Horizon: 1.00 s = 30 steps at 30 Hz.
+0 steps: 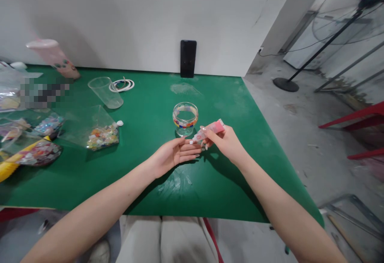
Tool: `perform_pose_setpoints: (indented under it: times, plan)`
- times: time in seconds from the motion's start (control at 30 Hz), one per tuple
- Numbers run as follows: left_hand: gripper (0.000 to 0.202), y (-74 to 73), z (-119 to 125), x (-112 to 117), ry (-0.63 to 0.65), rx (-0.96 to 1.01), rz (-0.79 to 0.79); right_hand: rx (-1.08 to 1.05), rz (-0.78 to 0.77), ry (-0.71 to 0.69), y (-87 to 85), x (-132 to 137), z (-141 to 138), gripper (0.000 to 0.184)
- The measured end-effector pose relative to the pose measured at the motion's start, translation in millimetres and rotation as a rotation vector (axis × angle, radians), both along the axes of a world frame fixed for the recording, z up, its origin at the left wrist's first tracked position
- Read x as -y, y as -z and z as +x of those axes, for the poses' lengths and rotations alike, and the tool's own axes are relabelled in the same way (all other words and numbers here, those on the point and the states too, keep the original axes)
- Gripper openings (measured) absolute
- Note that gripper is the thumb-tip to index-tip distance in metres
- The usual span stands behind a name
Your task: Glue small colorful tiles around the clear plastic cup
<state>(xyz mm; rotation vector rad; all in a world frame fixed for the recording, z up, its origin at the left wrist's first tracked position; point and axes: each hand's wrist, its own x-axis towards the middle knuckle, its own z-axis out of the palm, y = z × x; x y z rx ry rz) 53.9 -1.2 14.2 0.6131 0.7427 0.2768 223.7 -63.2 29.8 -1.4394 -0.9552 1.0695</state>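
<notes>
My right hand [223, 141] is closed around a small pink-and-clear squeeze tube [216, 126], its narrow end tilted down to the left. My left hand [177, 155] lies palm up beneath that end, fingers stretched out. A tiny white piece [191, 142] shows at the tube's tip, over my left fingers; whether it rests on them or is part of the tube I cannot tell. Just beyond both hands stands a clear glass bowl [185, 125] with a short stem and a band of colourful little tiles around it.
On the left of the green table [144, 115] lie bags of colourful pieces [103, 137], a yellow item [10, 169], a clear plastic cup [106, 93] and a coiled white cable [123, 86]. A pink tumbler [55, 58] and a phone [188, 59] are near the wall.
</notes>
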Motion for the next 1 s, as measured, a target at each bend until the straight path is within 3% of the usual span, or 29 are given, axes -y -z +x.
perform_pose_setpoints:
  times: [0.17,0.37,0.7,1.0]
  plan:
    - [0.032,-0.5,-0.5,-0.7,0.022,0.005,0.002,-0.119,-0.008,0.011,2.4,0.7,3.2,0.031]
    - [0.038,0.4,-1.3,-2.9,0.032,0.001,0.019,-0.282,-0.053,-0.101,-1.0,1.7,7.4,0.033]
    - [0.039,4.5,-1.6,-5.1,0.051,0.061,0.014,-0.134,-0.012,-0.115,2.3,1.2,5.5,0.032]
    - [0.042,4.1,-0.3,-6.5,0.052,0.082,-0.029,-0.175,-0.072,-0.135,1.5,1.6,2.4,0.036]
